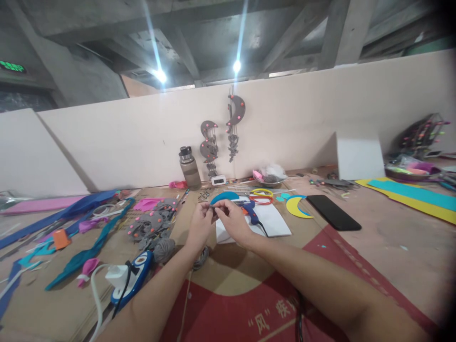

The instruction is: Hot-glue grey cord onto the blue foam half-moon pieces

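Item: your left hand (200, 223) and right hand (233, 219), both pinched on a small dark piece (214, 212), too small to identify, just before the white sheet (276, 222). Step: fingertip assembly, judged. Next calls for steady alignment. Glue gun (250, 212) lies on that sheet.

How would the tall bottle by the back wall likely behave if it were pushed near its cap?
The bottle stands upright, tall and narrow, so a push up high would probably tip it. Its round body would likely roll once down. It looks rigid, not floppy; how full it is cannot be told.
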The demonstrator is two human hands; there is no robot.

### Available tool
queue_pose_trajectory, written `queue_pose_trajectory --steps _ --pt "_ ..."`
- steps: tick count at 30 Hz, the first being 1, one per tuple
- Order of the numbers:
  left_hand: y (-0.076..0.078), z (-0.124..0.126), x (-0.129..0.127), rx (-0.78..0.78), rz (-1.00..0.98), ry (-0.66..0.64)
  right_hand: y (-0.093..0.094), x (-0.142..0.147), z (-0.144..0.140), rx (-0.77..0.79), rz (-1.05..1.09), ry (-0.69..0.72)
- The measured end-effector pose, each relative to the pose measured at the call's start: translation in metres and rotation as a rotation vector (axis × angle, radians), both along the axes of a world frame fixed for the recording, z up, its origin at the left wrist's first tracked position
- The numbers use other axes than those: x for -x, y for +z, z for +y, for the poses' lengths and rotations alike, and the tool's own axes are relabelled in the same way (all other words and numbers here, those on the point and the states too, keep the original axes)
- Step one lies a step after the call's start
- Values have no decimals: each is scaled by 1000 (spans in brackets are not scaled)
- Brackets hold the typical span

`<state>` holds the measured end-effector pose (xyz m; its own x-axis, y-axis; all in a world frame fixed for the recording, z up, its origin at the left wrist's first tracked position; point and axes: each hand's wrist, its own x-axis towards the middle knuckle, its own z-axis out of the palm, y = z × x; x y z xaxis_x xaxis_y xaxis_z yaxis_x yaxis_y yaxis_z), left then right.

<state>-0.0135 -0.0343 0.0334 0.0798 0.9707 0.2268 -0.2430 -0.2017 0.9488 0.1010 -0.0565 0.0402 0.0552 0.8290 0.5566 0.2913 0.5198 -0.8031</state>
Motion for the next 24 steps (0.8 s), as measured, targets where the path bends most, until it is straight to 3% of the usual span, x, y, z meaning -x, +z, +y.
queue_pose_trajectory --steps 12,24 --pt "0 2 4 -10 -99 -94 -4 -1 1 -16 -33 -20" --pt "4 3 7 23 -94 -60 -4 -2 3 -7 6 -28"
